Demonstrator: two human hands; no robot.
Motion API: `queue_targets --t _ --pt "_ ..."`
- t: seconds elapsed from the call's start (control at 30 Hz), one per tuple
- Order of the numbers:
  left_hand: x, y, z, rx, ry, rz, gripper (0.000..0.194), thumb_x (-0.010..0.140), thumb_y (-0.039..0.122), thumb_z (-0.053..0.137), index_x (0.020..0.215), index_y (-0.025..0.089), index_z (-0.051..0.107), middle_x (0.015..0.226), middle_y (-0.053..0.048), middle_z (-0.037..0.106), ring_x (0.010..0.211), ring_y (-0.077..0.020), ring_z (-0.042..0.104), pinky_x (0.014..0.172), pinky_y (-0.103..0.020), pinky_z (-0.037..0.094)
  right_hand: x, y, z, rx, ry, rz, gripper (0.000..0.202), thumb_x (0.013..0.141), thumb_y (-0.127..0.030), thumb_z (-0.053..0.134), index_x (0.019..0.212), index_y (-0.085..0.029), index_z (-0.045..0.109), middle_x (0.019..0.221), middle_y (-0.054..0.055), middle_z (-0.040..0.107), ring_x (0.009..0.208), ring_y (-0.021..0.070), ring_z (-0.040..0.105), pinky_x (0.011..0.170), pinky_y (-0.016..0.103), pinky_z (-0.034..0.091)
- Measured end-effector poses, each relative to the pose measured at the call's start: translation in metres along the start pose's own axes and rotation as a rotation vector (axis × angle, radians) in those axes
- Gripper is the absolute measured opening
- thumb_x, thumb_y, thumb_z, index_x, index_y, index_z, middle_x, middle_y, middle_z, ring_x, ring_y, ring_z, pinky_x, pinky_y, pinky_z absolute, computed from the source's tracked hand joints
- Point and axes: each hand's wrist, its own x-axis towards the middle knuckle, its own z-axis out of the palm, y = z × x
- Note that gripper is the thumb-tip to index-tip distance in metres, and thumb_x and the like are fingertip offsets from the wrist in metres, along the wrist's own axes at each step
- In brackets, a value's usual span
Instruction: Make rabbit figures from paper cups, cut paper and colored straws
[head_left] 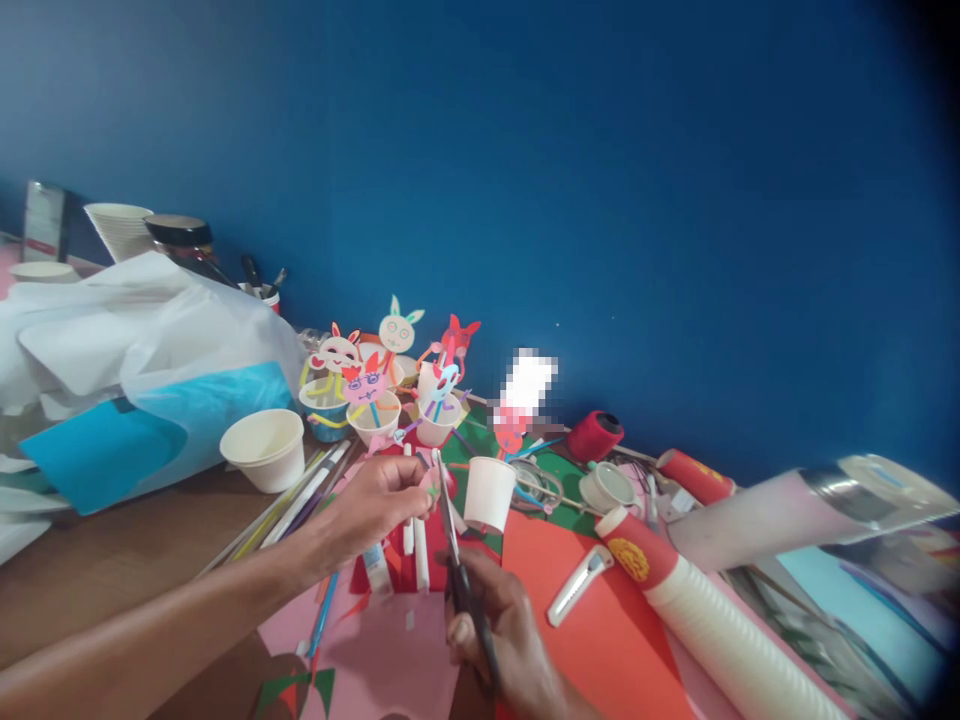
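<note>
My left hand (390, 490) pinches a small piece of pink paper (433, 481) with a bit of green on it. In my right hand (506, 625) is a pair of scissors (465, 585) with dark handles, the blades pointing up beside the paper. Whether the blades touch it I cannot tell. Just beyond the scissors stands a white paper cup (490, 494) with a red paper figure (510, 432) above it. Below my hands lies a sheet of pink paper (397, 650) with cut edges, and white sticks (421, 555) rest on red paper behind it.
Several cups with paper animal figures (396, 333) stand near the blue wall (600, 180). A white box cutter (580, 586) lies on orange paper (607, 660). Stacked paper cups (735, 620) lie at right. An empty bowl (264, 450) and a plastic bag (172, 320) are at left.
</note>
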Motion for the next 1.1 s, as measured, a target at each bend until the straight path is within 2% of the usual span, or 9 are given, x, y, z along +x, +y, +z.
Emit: queue_targets --t 0.2,0.4,0.63,0.87,1.1 --pt "0.001 -0.002 -0.001 0.046 -0.013 0.023 0.014 0.063 0.02 0.05 0.053 0.019 0.041 0.052 0.006 0.041 0.049 -0.0097 0.037 0.05 -0.023 0.031 0.0 -0.004 -0.001 -0.046 -0.013 0.028 0.056 0.065 -0.058 0.061 0.101 -0.015 0.055 0.052 -0.006 0.041 0.044 0.0067 0.033 0.04 0.018 0.029" --pt "0.001 -0.006 -0.002 0.084 -0.034 0.026 0.011 0.064 0.019 0.05 0.054 0.018 0.044 0.051 0.006 0.039 0.048 -0.0087 0.034 0.046 -0.022 0.027 -0.001 -0.001 -0.004 -0.089 -0.098 -0.058 0.057 0.07 -0.057 0.056 0.108 -0.015 0.05 0.061 -0.002 0.045 0.051 0.0091 0.037 0.046 0.021 0.029" --pt "0.002 -0.01 0.0 0.096 -0.112 0.008 0.012 0.066 0.021 0.051 0.056 0.018 0.043 0.054 0.005 0.042 0.052 -0.0097 0.039 0.051 -0.023 0.032 -0.002 0.006 -0.007 -0.093 -0.09 -0.091 0.055 0.071 -0.057 0.056 0.108 -0.017 0.049 0.06 -0.002 0.047 0.05 0.009 0.039 0.046 0.021 0.03" --pt "0.001 -0.007 0.001 0.11 -0.119 -0.009 0.017 0.065 0.023 0.051 0.053 0.019 0.039 0.051 0.007 0.036 0.049 -0.0084 0.032 0.048 -0.022 0.027 -0.001 0.013 -0.009 -0.065 -0.073 -0.099 0.056 0.07 -0.057 0.057 0.109 -0.017 0.05 0.058 -0.004 0.045 0.047 0.008 0.038 0.044 0.02 0.029" --pt "0.003 -0.01 -0.001 0.061 -0.154 -0.015 0.011 0.064 0.018 0.05 0.055 0.018 0.045 0.051 0.007 0.039 0.049 -0.0083 0.035 0.048 -0.022 0.028 0.0 0.009 -0.006 -0.002 -0.038 -0.061 0.055 0.067 -0.056 0.061 0.103 -0.016 0.054 0.054 -0.005 0.042 0.044 0.0064 0.035 0.041 0.017 0.029"
